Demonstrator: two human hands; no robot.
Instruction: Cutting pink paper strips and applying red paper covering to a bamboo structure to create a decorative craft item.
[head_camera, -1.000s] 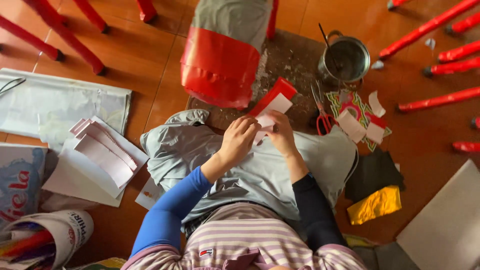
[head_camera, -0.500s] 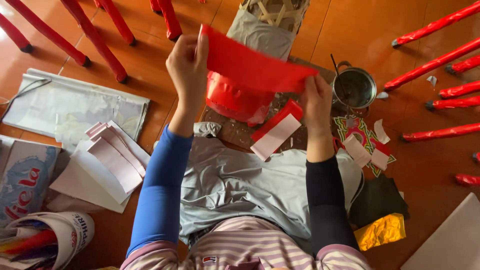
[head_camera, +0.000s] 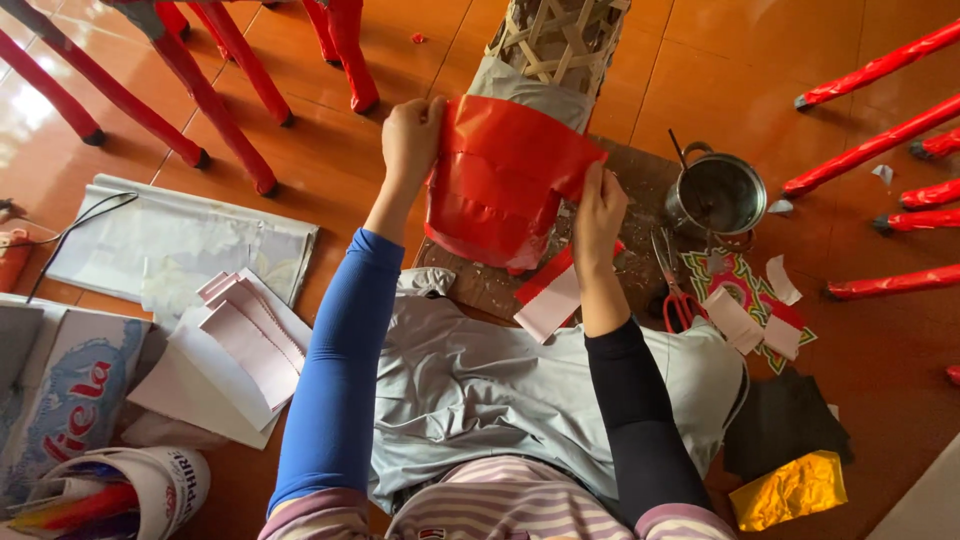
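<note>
Far left on the floor: one white bucket (head_camera: 150, 478) with coloured rolls inside, one printed bag (head_camera: 70, 400), one stack of white paper sheets (head_camera: 235, 345), and one flat grey plastic sheet (head_camera: 180, 240). Several red-wrapped legs (head_camera: 215, 105) stand along the top left; I count about five, some cut off by the frame.

Left hand (head_camera: 410, 140), blue sleeve, is closed, pinching the left edge of one red paper sheet (head_camera: 505, 180). The sheet lies pressed around one woven bamboo frame (head_camera: 555, 40) that is partly covered in grey paper, standing on a brown board (head_camera: 640, 190) in front of the person's lap. Right hand (head_camera: 598, 215), dark sleeve, is closed on the sheet's right edge.

Just below the right hand is one red-and-white card (head_camera: 548, 298). Further right: one metal pot (head_camera: 718, 192), one pair of red-handled scissors (head_camera: 672, 290), a few small paper cutouts (head_camera: 745, 315), one black piece (head_camera: 785, 420), one gold foil piece (head_camera: 790, 490). Five red sticks (head_camera: 880, 65) lie at the right edge.
</note>
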